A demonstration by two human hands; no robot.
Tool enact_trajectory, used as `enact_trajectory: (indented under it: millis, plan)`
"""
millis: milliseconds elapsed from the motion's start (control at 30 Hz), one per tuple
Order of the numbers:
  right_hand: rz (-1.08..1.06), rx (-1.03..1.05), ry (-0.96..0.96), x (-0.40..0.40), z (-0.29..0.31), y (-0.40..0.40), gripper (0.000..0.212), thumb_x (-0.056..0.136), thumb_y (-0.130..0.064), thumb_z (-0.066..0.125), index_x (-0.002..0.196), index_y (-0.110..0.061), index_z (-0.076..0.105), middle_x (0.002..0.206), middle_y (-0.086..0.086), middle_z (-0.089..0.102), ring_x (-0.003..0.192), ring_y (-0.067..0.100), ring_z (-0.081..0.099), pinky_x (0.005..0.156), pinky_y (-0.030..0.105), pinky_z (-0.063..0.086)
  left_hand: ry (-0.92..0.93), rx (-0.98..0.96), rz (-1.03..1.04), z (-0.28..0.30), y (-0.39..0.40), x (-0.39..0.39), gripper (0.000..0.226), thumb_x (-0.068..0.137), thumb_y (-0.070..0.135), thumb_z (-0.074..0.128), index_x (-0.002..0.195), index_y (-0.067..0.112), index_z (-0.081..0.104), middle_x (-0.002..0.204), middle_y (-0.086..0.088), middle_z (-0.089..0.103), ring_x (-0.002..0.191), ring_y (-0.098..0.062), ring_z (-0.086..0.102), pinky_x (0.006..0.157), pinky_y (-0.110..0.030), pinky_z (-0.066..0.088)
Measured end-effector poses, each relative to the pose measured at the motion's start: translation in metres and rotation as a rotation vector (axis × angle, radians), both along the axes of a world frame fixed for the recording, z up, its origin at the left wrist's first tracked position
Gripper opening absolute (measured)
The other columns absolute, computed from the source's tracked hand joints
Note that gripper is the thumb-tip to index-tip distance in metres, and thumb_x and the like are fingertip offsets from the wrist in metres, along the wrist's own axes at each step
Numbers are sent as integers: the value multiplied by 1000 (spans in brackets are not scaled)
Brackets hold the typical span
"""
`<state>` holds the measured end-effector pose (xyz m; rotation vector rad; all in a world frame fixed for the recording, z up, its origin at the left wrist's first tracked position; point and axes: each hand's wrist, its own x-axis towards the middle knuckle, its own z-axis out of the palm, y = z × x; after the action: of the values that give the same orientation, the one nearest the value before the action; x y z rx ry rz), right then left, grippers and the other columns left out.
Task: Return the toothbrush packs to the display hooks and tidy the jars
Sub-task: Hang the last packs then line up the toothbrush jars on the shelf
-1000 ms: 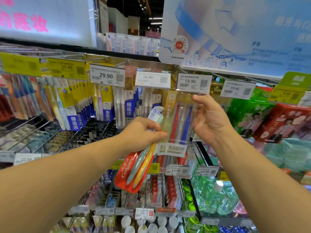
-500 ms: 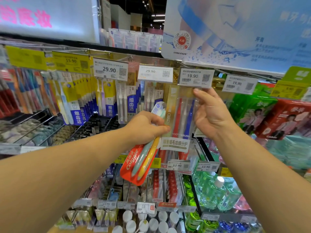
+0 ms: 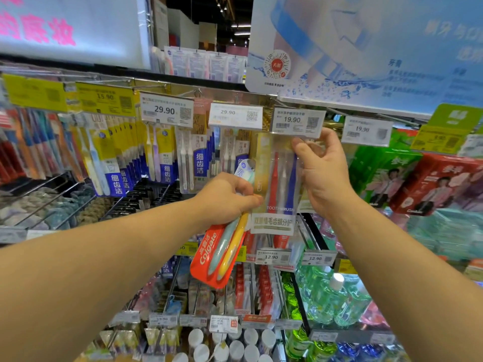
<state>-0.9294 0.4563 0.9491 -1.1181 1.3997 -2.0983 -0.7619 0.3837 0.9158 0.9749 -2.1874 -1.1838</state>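
- Right hand point(image 3: 322, 176): raised just under the 19.90 price tag point(image 3: 298, 122), thumb and fingers pinching the top edge of the clear three-brush toothbrush pack point(image 3: 278, 189); gripped high, likely so the hang hole can be steered onto the display hook behind the tag.
- Hook itself hidden behind tag and fingers; cannot tell whether the hole is already threaded.
- Pack hanging upright from that pinch, red, white and blue brushes vertical, lower label facing out, in front of the upper row of the display rack point(image 3: 235, 96).
- Left hand point(image 3: 224, 198): fingers curled round the upper part of the red Colgate toothbrush pack point(image 3: 218, 257), which slants down and left below the fist; parked there, probably awaiting its own hook while the other hand works.
- Left fingertips also touching the clear pack's left edge, seemingly steadying it against swinging.
- White-capped jars point(image 3: 235, 346) along the bottom edge of the rack, well apart from both hands, untouched; tidying not yet begun, by the look of it.
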Motion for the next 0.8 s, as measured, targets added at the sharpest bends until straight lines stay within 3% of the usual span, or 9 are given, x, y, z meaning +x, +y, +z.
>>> enact_trajectory:
  millis: [67, 167, 300, 400, 467, 533, 600, 667, 800]
  plan:
    - [-48, 28, 94, 2, 0, -1, 26, 98, -9, 65, 118, -24, 60, 100, -8, 73, 102, 10, 71, 98, 47, 58, -6, -13, -1, 0, 0, -1, 28, 87, 39, 78, 69, 22, 66, 91, 5, 61, 113, -23, 61, 102, -42, 48]
    - [-77, 60, 159, 1, -3, -2, 30, 97, -11, 66, 122, -27, 62, 108, -1, 71, 109, 17, 68, 96, 47, 58, 3, -8, 11, -3, -2, 0, 26, 86, 39, 79, 70, 23, 68, 98, 4, 65, 114, -22, 61, 102, -42, 48]
    - [-92, 71, 193, 0, -5, -4, 34, 95, -10, 69, 124, -27, 64, 100, -1, 67, 98, 12, 64, 95, 38, 58, 29, 22, 18, -1, -1, 5, 17, 88, 36, 78, 82, 22, 71, 111, 9, 66, 111, -12, 58, 94, -32, 43]
    - [-154, 74, 216, 0, -5, -6, 35, 93, -13, 72, 124, -26, 64, 97, -7, 65, 91, 7, 62, 92, 35, 58, 45, 60, 31, 2, 0, 8, 6, 91, 24, 75, 96, 23, 71, 102, 9, 66, 73, -6, 60, 68, -25, 50]
    - [-214, 78, 203, 1, -6, -7, 36, 90, -18, 76, 123, -24, 63, 99, -13, 65, 93, 3, 63, 93, 36, 58, 49, 79, 46, 3, 1, 11, 18, 94, 8, 63, 95, 24, 71, 92, 8, 65, 52, -8, 53, 53, -24, 48]
    - [-259, 90, 199, 3, -7, -8, 33, 88, -25, 78, 118, -28, 65, 103, -14, 67, 99, 3, 64, 95, 39, 58, 53, 74, 57, 3, 2, 14, 31, 95, 0, 52, 92, 25, 71, 98, 4, 65, 58, -7, 55, 57, -23, 48]
    - [-273, 107, 178, 5, -9, -9, 31, 88, -29, 78, 116, -31, 66, 107, -12, 69, 103, 8, 66, 94, 44, 59, 53, 62, 59, 2, 1, 19, 35, 96, -2, 49, 91, 22, 73, 120, 7, 66, 87, -3, 62, 67, -18, 47]
    - [-268, 108, 146, 6, -10, -10, 31, 88, -27, 77, 117, -33, 66, 108, -9, 70, 105, 12, 67, 92, 45, 60, 55, 70, 80, 0, -1, 25, 34, 96, -2, 52, 93, 22, 76, 135, 4, 64, 115, -10, 60, 79, -22, 47]
    - [-294, 98, 142, 10, -10, -10, 25, 90, -22, 77, 95, -44, 64, 95, -14, 70, 97, 10, 69, 89, 44, 61, 94, 53, 105, -5, -4, 38, 23, 92, 0, 65, 86, 18, 78, 118, 3, 68, 96, -8, 64, 72, -21, 53]
